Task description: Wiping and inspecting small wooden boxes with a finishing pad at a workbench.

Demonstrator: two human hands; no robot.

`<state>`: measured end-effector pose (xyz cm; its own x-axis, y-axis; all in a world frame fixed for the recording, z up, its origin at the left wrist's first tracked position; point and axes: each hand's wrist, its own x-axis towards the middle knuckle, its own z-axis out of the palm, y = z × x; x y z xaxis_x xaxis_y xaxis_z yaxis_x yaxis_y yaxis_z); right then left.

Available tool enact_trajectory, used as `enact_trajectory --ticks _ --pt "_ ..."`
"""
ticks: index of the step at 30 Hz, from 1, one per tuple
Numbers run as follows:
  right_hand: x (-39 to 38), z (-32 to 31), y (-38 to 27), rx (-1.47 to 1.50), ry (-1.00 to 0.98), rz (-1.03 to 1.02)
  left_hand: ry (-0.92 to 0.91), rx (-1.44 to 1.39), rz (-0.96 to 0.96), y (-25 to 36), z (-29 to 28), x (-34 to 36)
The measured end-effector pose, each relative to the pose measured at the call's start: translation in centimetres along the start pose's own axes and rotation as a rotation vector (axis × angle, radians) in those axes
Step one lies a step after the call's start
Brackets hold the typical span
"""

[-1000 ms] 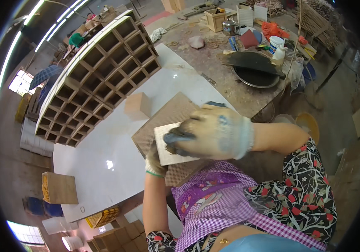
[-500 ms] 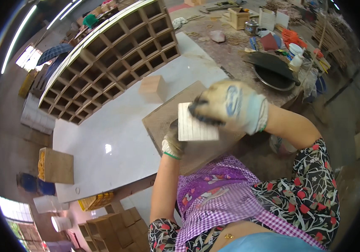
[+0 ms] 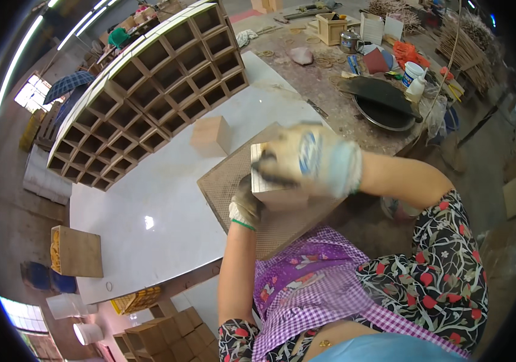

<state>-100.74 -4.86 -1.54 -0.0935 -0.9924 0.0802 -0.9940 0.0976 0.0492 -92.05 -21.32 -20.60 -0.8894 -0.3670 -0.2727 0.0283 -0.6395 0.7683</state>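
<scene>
A small pale wooden box (image 3: 283,199) is held above a brown mesh-patterned board (image 3: 219,182). My left hand (image 3: 247,202), in a white glove with dark palm and fingers, is closed on the box's left side. My right hand (image 3: 312,158), gloved alike, lies over the box's light top face with its fingers bent together. Motion blurs this hand, and whatever is under its fingers is hidden. On the white tabletop just beyond the board sits another plain wooden box (image 3: 210,137).
Stacked open wooden boxes (image 3: 149,90) line the white table's (image 3: 137,241) far side. A wooden box (image 3: 77,252) with yellow contents stands by its left end. A black pan-like dish (image 3: 384,105), white bottle (image 3: 416,89) and bucket (image 3: 413,73) crowd the right bench.
My right hand has shifted left across the box's top. The box has tipped so its near side shows below the top. My left hand keeps its hold.
</scene>
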Motion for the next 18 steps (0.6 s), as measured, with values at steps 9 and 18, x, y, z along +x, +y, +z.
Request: enact_trajectory --ticks 9,18 --pt "1.7 0.1 0.6 -0.102 0.318 -0.046 0.107 0.174 -0.102 0.6 -0.5 -0.6" --pt "2.0 0.9 -3.2 0.031 0.141 -0.324 0.014 0.261 0.049 -1.6 -3.3 1.1"
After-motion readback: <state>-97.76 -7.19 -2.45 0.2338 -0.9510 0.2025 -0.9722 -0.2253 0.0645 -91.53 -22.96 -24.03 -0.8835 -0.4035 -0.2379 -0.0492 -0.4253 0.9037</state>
